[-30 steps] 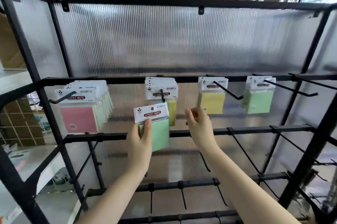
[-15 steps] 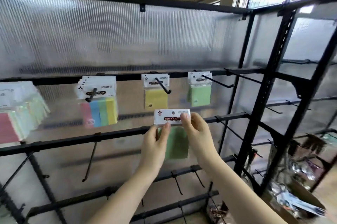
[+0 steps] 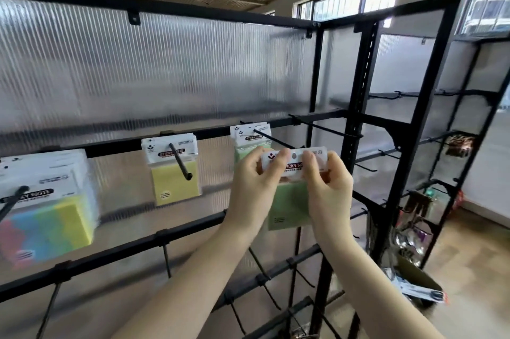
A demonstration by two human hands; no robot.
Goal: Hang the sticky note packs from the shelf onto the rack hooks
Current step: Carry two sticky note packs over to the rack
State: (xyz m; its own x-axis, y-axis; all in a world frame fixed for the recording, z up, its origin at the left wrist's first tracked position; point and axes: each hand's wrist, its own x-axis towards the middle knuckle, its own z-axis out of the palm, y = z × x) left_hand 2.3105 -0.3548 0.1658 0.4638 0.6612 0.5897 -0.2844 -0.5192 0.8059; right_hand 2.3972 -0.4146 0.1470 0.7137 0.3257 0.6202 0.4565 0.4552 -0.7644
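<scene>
Fingers [image 3: 278, 160] of both my hands are curled onto the white header card of a green sticky note pack [image 3: 289, 206], left hand [image 3: 252, 187] pinching its left end and right hand [image 3: 328, 187] its right end, so the punched hole shows between them. Largest in view is the black rack [image 3: 356, 107] with its ribbed translucent backing; I hold the pack up in front of it, just before the hook [image 3: 271, 138] that already carries green packs [image 3: 248, 134]. Further left hang yellow packs [image 3: 176, 184] and multicolour packs [image 3: 49, 222]. I judge this the threading step: next I must line the hole with the hook tip, slide the pack back, then release.
</scene>
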